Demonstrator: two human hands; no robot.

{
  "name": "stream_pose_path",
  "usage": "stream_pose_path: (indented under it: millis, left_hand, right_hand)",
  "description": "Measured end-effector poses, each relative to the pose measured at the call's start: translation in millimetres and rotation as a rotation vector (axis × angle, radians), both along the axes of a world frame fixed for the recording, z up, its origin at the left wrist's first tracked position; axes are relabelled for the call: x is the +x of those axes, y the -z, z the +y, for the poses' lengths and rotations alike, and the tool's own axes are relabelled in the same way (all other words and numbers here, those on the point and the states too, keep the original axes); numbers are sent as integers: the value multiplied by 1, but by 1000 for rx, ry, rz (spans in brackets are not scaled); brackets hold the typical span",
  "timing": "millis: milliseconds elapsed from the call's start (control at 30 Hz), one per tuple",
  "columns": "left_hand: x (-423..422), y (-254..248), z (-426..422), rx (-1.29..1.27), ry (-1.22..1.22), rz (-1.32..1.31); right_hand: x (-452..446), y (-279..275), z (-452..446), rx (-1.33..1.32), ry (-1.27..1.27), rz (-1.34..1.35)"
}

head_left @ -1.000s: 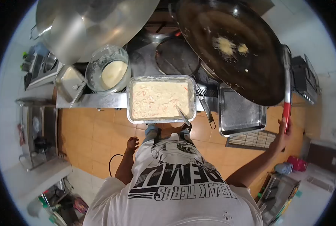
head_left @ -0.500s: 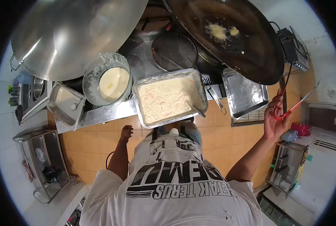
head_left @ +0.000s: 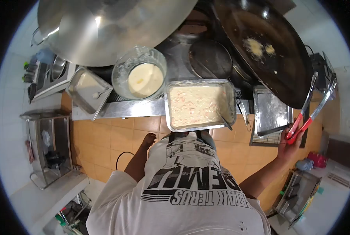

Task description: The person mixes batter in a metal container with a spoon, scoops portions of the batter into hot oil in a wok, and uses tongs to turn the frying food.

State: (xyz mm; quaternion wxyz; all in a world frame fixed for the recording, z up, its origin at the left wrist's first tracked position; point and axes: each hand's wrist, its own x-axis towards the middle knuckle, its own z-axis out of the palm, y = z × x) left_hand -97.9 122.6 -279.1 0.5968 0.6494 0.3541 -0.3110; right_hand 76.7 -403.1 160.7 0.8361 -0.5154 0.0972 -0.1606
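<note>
My right hand is closed around the red handles of metal tongs, whose two arms stand apart and point up towards the wok's edge. Pieces of pale batter sit in oil in the large dark wok at the upper right. My left hand hangs beside my body with nothing in it, its fingers loosely bent and slightly apart. In front of me a metal tray holds pale batter with orange shreds. A utensil handle sticks out of that batter.
A glass bowl of smooth batter stands left of the tray. Further left are a small metal pan with a spoon and a huge steel wok. An oily rectangular tray lies below the dark wok, right of another pair of tongs.
The tongs have turned, and both arms now show spread apart beside the dark wok. My view has shifted, so the cookware sits further right. My left hand still hangs at my side.
</note>
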Motion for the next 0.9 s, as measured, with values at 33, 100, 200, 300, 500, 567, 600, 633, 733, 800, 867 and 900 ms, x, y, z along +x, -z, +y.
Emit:
stream_pose_path:
  millis: [33, 100, 200, 300, 500, 567, 600, 633, 733, 800, 867, 900]
  left_hand:
    - [4, -4, 0, 12, -24, 14]
    - [6, -18, 8, -47, 3, -118]
    - [22, -11, 17, -7, 30, -61]
    - [33, -27, 23, 37, -68, -33]
    - [14, 17, 45, 98, 292, -162]
    - [27, 0, 34, 118, 270, 23]
    - [27, 3, 34, 125, 275, 12]
    - [26, 6, 36, 134, 314, -26]
    - [28, 20, 35, 160, 478, -183]
    - [32, 10, 30, 157, 454, -204]
    - [34, -4, 20, 77, 239, -225]
    - [35, -19, 14, 134, 230, -296]
  right_hand:
    - [3, -6, 8, 17, 43, 31]
    - [6, -5, -2, 11, -67, 3]
    - [3, 1, -10, -11, -106, -17]
    - [-1, 0, 13, -30, 68, 70]
    - [-19, -13, 19, -20, 128, 65]
    - [-26, -7, 11, -38, 118, 22]
    - [-26, -7, 15, -86, 201, 63]
    - [-30, -6, 17, -69, 217, 73]
    - [-32, -2, 15, -20, 226, 88]
    - [-33, 4, 1, -26, 241, 89]
    - [-32, 18, -10, -35, 211, 62]
    - [-30, 22, -13, -46, 186, 30]
